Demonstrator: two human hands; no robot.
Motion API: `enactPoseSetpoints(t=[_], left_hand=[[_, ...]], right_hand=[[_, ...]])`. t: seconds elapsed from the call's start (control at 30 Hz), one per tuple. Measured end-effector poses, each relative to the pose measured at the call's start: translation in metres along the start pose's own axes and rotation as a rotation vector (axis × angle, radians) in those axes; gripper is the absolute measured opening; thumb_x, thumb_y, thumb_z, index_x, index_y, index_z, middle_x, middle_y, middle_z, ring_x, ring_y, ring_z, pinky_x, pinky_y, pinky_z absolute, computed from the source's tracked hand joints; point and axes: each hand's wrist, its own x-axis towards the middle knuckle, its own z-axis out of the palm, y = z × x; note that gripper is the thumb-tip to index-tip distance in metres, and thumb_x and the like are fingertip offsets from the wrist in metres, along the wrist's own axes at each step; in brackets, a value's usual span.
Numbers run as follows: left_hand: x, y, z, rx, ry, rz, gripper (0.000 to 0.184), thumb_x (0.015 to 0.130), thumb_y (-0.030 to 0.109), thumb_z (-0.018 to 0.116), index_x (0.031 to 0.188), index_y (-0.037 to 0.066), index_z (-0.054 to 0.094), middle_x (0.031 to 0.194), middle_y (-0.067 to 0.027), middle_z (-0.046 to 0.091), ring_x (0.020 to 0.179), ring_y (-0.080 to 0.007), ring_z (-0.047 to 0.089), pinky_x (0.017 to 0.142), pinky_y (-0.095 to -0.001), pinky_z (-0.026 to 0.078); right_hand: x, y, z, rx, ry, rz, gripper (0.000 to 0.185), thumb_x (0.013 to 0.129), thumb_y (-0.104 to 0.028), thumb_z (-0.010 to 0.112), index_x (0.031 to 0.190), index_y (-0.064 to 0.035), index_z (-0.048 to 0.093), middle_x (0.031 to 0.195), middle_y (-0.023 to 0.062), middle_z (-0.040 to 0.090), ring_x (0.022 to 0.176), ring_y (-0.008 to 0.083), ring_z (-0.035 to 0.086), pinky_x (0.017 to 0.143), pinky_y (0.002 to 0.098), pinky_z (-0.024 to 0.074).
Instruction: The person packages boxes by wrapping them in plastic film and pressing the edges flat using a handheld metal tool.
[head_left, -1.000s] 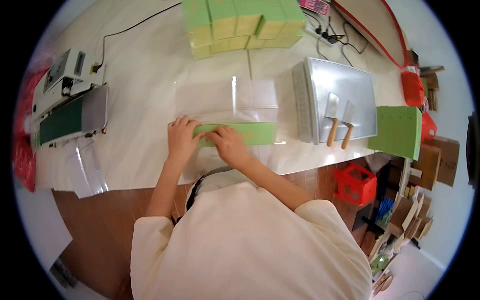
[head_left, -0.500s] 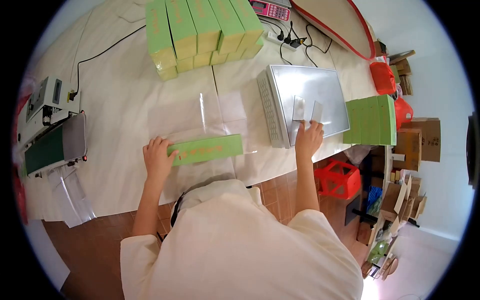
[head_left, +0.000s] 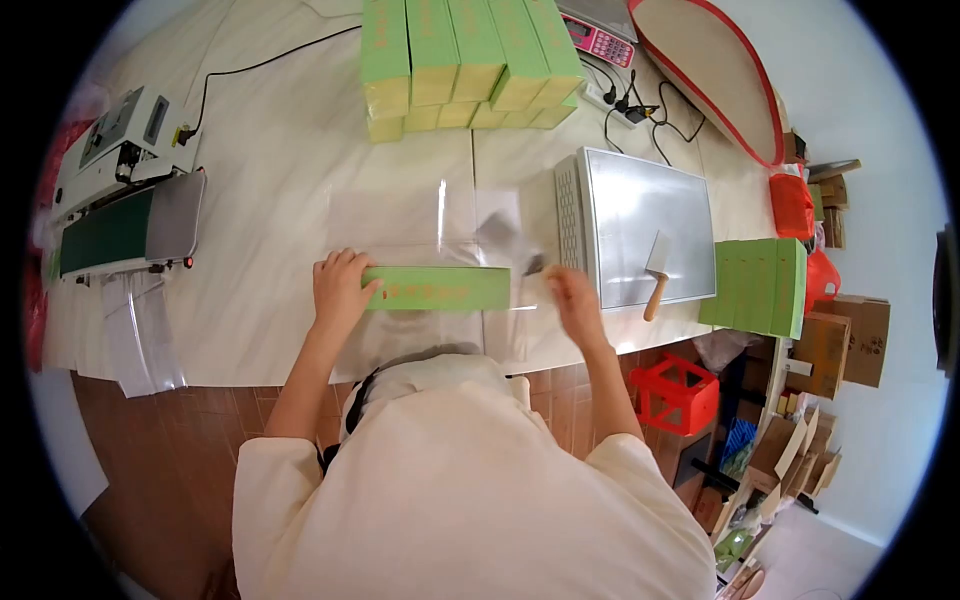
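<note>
My left hand [head_left: 343,290] grips the left end of a long green box [head_left: 440,289] with orange lettering, thumb on its top. The box lies on clear plastic film [head_left: 400,222] spread on the table. My right hand [head_left: 574,303] is closed around a scraper [head_left: 500,231], its blade blurred by motion over the film, just past the box's right end. Another scraper [head_left: 656,278], with a wooden handle, rests on the flat metal plate of a heating box [head_left: 640,190] to the right.
Stacked green boxes [head_left: 430,60] stand at the back, with more green boxes [head_left: 757,285] on the right. A sealing machine [head_left: 130,160] is at the left. Cables run from a power strip [head_left: 612,105]. A red stool [head_left: 675,393] stands on the floor.
My right hand has lifted one scraper off the metal plate and moved it left toward the green box. My left hand stays on the box. The whole view has shifted.
</note>
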Motion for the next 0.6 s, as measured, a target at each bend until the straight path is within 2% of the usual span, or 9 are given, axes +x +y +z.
enactPoseSetpoints(t=[0.1, 0.13, 0.2, 0.4, 0.47, 0.6], left_hand=[[0.0, 0.001, -0.001, 0.001, -0.004, -0.006, 0.025, 0.07, 0.019, 0.08, 0.09, 0.013, 0.067, 0.088, -0.0021, 0.06, 0.094, -0.0231, 0.056, 0.081, -0.0393, 0.038], [0.0, 0.0, 0.001, -0.001, 0.002, -0.006, 0.025, 0.07, 0.019, 0.08, 0.091, 0.013, 0.067, 0.088, -0.0018, 0.06, 0.094, -0.023, 0.056, 0.081, -0.0391, 0.038], [-0.001, 0.0, 0.001, 0.001, 0.008, -0.01, 0.025, 0.07, 0.019, 0.08, 0.091, 0.013, 0.067, 0.088, -0.0016, 0.06, 0.094, -0.0229, 0.056, 0.081, -0.0389, 0.038], [-0.002, 0.001, 0.001, -0.009, 0.056, 0.043, 0.024, 0.072, 0.018, 0.079, 0.093, 0.015, 0.067, 0.083, 0.0012, 0.057, 0.089, -0.0201, 0.055, 0.077, -0.0376, 0.037], [-0.001, 0.004, -0.001, 0.011, 0.01, 0.01, 0.027, 0.071, 0.02, 0.08, 0.093, 0.013, 0.066, 0.088, -0.0008, 0.061, 0.093, -0.0217, 0.056, 0.08, -0.0384, 0.039], [-0.001, 0.004, 0.001, 0.022, 0.004, -0.001, 0.028, 0.071, 0.021, 0.08, 0.093, 0.013, 0.066, 0.088, -0.0007, 0.061, 0.092, -0.0215, 0.057, 0.079, -0.0387, 0.039]], right_hand=[[0.004, -0.037, 0.024, 0.106, -0.322, -0.313, 0.015, 0.089, -0.01, 0.067, 0.102, -0.0026, 0.066, 0.082, 0.0121, 0.064, 0.078, 0.0318, 0.059, 0.069, 0.0394, 0.048], [0.004, -0.044, 0.031, 0.112, -0.326, -0.316, 0.015, 0.089, -0.01, 0.067, 0.102, -0.0026, 0.066, 0.082, 0.0121, 0.064, 0.078, 0.0318, 0.059, 0.069, 0.0394, 0.048], [0.002, -0.052, 0.042, 0.122, -0.498, -0.318, 0.012, 0.088, -0.012, 0.066, 0.098, -0.0066, 0.066, 0.083, 0.0118, 0.065, 0.079, 0.0327, 0.06, 0.069, 0.0424, 0.0488], [0.008, -0.047, 0.05, 0.035, -0.485, -0.318, 0.012, 0.088, -0.013, 0.066, 0.099, -0.0094, 0.067, 0.082, 0.0111, 0.064, 0.077, 0.0327, 0.061, 0.068, 0.0428, 0.0492], [0.013, -0.046, 0.05, 0.015, -0.492, -0.305, 0.012, 0.088, -0.014, 0.066, 0.099, -0.0094, 0.067, 0.083, 0.0109, 0.065, 0.076, 0.0328, 0.061, 0.068, 0.0427, 0.0492], [0.023, -0.045, 0.052, 0.004, -0.439, -0.282, 0.012, 0.09, -0.015, 0.064, 0.099, -0.0086, 0.067, 0.082, 0.0107, 0.065, 0.076, 0.0327, 0.061, 0.067, 0.0425, 0.049]])
